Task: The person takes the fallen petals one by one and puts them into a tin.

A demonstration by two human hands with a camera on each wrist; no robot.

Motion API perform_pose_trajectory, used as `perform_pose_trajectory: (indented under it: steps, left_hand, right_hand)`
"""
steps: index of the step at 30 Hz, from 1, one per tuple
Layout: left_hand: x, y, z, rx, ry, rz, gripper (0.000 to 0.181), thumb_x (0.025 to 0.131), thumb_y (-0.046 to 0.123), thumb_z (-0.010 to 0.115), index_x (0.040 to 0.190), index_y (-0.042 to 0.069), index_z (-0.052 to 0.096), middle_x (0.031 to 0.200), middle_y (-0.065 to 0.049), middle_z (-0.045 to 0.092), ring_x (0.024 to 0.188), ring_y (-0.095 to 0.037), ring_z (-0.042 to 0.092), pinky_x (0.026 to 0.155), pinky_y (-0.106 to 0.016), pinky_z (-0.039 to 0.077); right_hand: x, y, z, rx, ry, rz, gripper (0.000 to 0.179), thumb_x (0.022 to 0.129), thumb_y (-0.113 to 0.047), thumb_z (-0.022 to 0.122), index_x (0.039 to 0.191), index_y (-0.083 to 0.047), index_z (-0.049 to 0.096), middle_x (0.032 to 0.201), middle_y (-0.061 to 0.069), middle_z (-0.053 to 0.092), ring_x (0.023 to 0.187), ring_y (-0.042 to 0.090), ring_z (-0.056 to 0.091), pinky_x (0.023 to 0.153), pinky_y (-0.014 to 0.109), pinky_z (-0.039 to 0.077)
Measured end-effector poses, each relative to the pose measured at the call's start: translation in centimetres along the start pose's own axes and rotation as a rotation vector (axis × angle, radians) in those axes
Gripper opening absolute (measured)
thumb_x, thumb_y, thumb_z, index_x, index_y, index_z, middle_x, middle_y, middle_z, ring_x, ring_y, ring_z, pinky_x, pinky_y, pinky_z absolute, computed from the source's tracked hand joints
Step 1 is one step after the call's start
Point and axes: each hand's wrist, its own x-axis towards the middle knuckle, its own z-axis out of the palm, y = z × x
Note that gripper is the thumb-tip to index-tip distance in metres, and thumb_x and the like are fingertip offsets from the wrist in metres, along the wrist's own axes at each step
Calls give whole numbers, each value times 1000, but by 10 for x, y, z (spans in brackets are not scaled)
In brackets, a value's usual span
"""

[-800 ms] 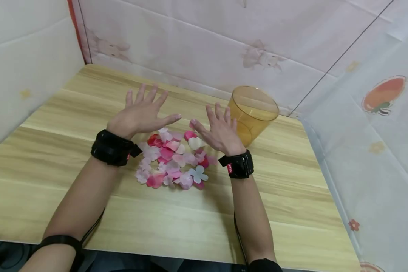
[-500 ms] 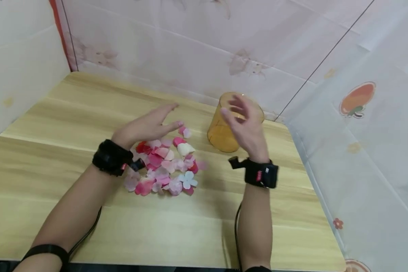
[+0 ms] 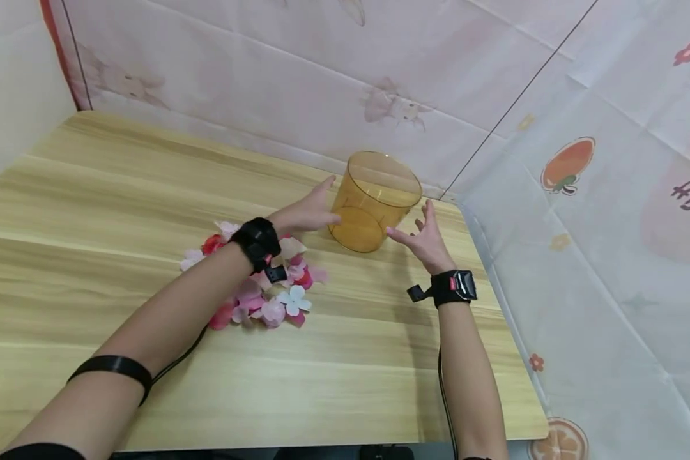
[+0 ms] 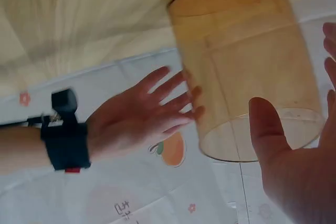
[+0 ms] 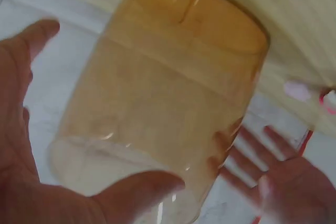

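A clear amber cylindrical container (image 3: 374, 204) stands upright on the wooden table, close to the back wall. To its left is my left hand (image 3: 306, 209), fingers extended and thumb apart, nearly at the wall of the container; whether it touches cannot be told. On the other side my right hand (image 3: 427, 244) is spread, with its thumb near the container's lower right. In the left wrist view my left thumb (image 4: 265, 129) appears in front of the see-through container. The right wrist view has my right thumb (image 5: 139, 190) before its rim end. Neither hand grips anything.
Pink, red and white artificial petals (image 3: 253, 300) lie heaped on the table (image 3: 299, 390), partly hidden under my left forearm. A pale blue flower-shaped piece (image 3: 294, 300) lies at the heap's right. Printed fabric walls (image 3: 236, 83) rise behind and at both sides.
Both hands have left the area over the petals. The left has moved right to the container's left side, and the right to its right side. The head view has shifted rightward.
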Motion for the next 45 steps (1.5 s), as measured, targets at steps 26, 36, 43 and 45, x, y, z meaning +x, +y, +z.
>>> perform_pose_trajectory:
  steps: [26, 36, 43, 45]
  left_hand:
    - [-112, 11, 5, 50, -60, 76, 93, 98, 22, 64, 168, 20, 3, 175, -11, 11, 150, -36, 41, 117, -54, 44]
    - [-130, -19, -111, 442, 227, -124, 42, 107, 23, 54, 141, -2, 57, 135, -23, 63, 117, -35, 63, 97, -51, 54]
    - [-118, -24, -98, 393, 33, -263, 36, 102, 31, 64, 119, 1, 72, 117, -18, 71, 103, -30, 63, 90, -42, 53]
    - [-116, -22, -94, 378, 25, -252, 27, 101, 24, 66, 113, 2, 75, 110, -15, 72, 97, -28, 62, 86, -39, 53]
  right_hand:
    - [-66, -13, 37, 80, -73, -151, 120, 83, -19, 88, 167, -26, 2, 173, 4, 21, 156, 31, 30, 126, 55, 29]
    - [-104, -12, 34, 68, 14, -182, 114, 84, -13, 86, 166, -32, 10, 171, -1, 27, 154, 27, 34, 123, 55, 32]
    - [-120, -8, 29, 81, 14, -198, 112, 85, -8, 83, 166, -33, 9, 171, -3, 27, 153, 26, 35, 123, 54, 31]
    - [-123, -7, 29, 95, 13, -200, 111, 85, -6, 82, 165, -34, 10, 170, -3, 28, 153, 25, 35, 123, 53, 31]
